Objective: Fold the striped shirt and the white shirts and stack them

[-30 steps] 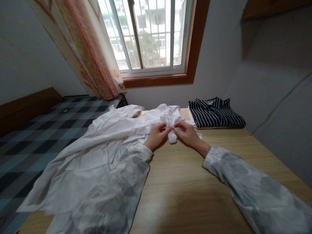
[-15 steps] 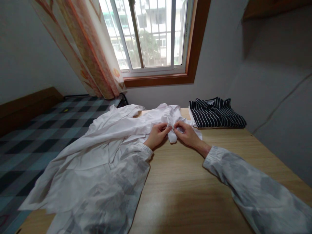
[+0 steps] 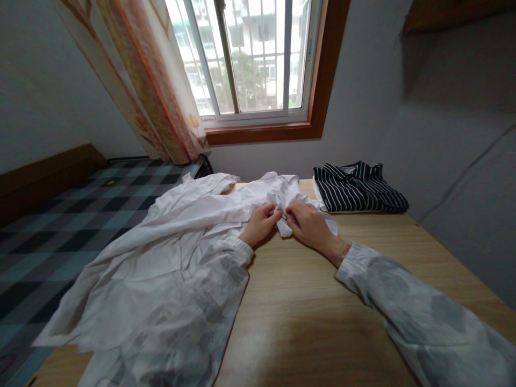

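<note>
Left hand and right hand meet, both pinching a bunched bit of the white shirt. The shirt sprawls over the worktop, its left side hanging toward the bed. Right of the shirt, near but apart, lies a folded striped shirt. Beyond the shirt hangs a curtain.

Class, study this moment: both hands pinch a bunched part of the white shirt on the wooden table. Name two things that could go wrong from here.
1. Much of the white shirt hangs over the table edge toward the bed; its weight might drag it off.
2. The left hand and right hand work close beside the folded striped shirt; a tug could disturb that stack.
</note>
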`<action>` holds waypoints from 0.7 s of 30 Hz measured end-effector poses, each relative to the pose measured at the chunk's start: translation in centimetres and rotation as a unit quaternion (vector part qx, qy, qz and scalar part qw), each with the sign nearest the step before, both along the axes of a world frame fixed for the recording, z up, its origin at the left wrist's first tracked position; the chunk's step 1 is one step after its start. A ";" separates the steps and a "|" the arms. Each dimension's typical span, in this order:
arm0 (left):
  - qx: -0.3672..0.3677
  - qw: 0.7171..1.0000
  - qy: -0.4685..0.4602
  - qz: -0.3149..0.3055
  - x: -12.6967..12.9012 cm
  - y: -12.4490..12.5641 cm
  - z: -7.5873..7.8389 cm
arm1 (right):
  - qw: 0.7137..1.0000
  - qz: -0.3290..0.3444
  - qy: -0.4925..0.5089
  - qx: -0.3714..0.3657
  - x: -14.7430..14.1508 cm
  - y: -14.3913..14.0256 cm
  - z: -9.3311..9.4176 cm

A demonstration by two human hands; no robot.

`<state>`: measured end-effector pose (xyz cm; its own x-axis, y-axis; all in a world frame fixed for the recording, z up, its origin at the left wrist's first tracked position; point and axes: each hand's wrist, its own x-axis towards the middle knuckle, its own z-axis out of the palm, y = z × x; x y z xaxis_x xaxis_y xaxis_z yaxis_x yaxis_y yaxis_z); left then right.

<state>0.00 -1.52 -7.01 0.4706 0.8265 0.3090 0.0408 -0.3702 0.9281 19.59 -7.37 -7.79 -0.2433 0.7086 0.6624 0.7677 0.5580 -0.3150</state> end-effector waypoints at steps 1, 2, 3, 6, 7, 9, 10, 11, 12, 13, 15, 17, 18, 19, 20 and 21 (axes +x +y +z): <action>-0.003 1.000 -0.001 -0.001 0.0 0.0 0.0 | 1.000 -0.004 -0.015 0.004 -0.1 0.0 0.1; -0.004 1.000 0.000 -0.004 0.0 0.0 0.1 | 1.000 -0.009 -0.027 0.007 -0.1 0.0 0.2; -0.003 1.000 0.001 -0.006 0.0 -0.1 0.1 | 0.999 -0.014 -0.037 0.010 -0.2 0.0 0.3; 0.003 1.000 0.003 -0.008 0.0 -0.1 0.4 | 0.998 -0.024 -0.057 0.015 -0.3 0.1 0.2; 0.004 1.000 0.003 -0.006 0.0 -0.2 0.5 | 0.998 -0.025 -0.062 0.016 -0.3 0.2 0.1; 0.004 1.000 0.003 -0.005 0.1 -0.2 0.5 | 0.997 -0.027 -0.067 0.011 -0.3 0.2 0.1; 0.002 1.000 0.002 -0.007 0.1 -0.2 0.5 | 0.997 -0.027 -0.068 0.005 -0.3 0.2 0.1; -0.002 1.000 0.000 -0.011 0.1 -0.2 0.5 | 0.997 -0.027 -0.067 -0.002 -0.3 0.2 0.1; -0.007 1.000 -0.002 -0.015 0.1 -0.2 0.4 | 0.998 -0.028 -0.064 -0.010 -0.2 0.2 0.1; -0.013 1.000 -0.006 -0.020 0.1 -0.2 0.3 | 0.998 -0.026 -0.057 -0.020 -0.2 0.2 0.1; -0.025 0.999 -0.014 -0.029 0.0 -0.2 0.3 | 0.999 -0.017 -0.029 -0.041 0.0 0.3 0.1; -0.033 0.999 -0.021 -0.036 -0.1 -0.2 0.4 | 0.998 0.004 0.014 -0.059 0.3 0.4 0.0; -0.037 0.998 -0.024 -0.039 -0.1 -0.2 0.5 | 0.997 0.021 0.039 -0.067 0.4 0.5 -0.1; -0.040 0.998 -0.027 -0.043 -0.1 -0.2 0.5 | 0.994 0.039 0.066 -0.076 0.5 0.6 -0.1; -0.044 0.998 -0.031 -0.045 -0.2 -0.3 0.6 | 0.990 0.059 0.096 -0.087 0.5 0.8 -0.2; -0.047 0.997 -0.035 -0.045 -0.1 -0.3 0.6 | 0.983 0.081 0.128 -0.103 0.6 0.9 -0.2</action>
<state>-0.13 -1.84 -6.40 0.5248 0.8084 0.2666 -0.0554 -0.2801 0.9584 20.21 -6.47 -8.04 -0.2082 0.8001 0.5625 0.5550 0.5703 -0.6057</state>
